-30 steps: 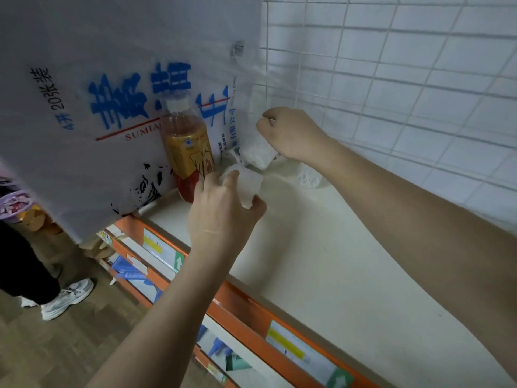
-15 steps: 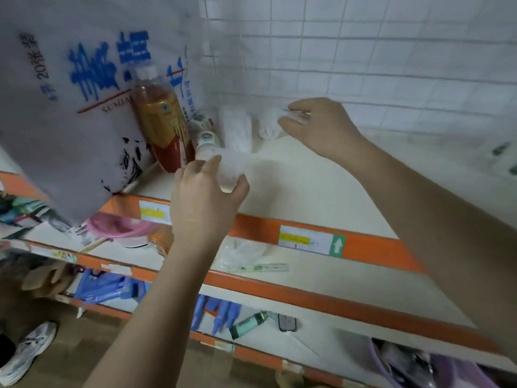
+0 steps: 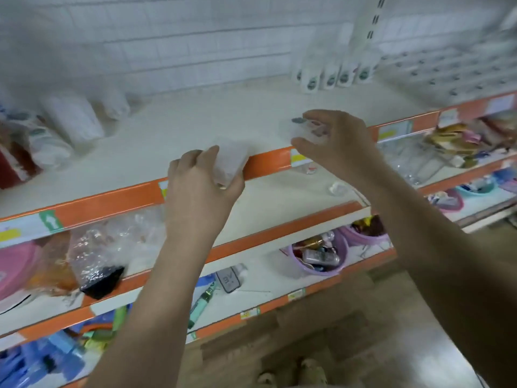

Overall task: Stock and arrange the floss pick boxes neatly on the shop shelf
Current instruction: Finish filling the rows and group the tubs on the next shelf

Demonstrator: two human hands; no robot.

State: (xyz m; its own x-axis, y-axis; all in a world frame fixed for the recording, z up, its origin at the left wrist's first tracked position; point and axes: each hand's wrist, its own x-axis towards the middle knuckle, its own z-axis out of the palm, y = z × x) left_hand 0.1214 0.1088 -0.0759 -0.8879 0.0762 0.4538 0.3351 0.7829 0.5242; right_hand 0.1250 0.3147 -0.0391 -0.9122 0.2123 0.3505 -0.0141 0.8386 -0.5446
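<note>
Two clear floss boxes in play, one per hand. Left box (image 3: 230, 161) gripped by the left hand (image 3: 200, 183), fingers curled round it, right at the near lip of the top shelf (image 3: 179, 127). Right box (image 3: 306, 130) pinched between thumb and fingers of the right hand (image 3: 333, 141), a bit farther right, over that same front edge. Pretty blurry, so can't tell if either box is touching the shelf. Probably carried rightward, toward the neat upright row of boxes (image 3: 333, 77) at the far right against the tiled wall. Makes sense held by the sides: keeps the bottoms free to set down flat. More boxes (image 3: 72, 121) lying loose and tipped at far left, beside a bottle (image 3: 12, 161). Lower shelves packed with baskets and bagged odds and ends. Plenty left to line up, looks like.
</note>
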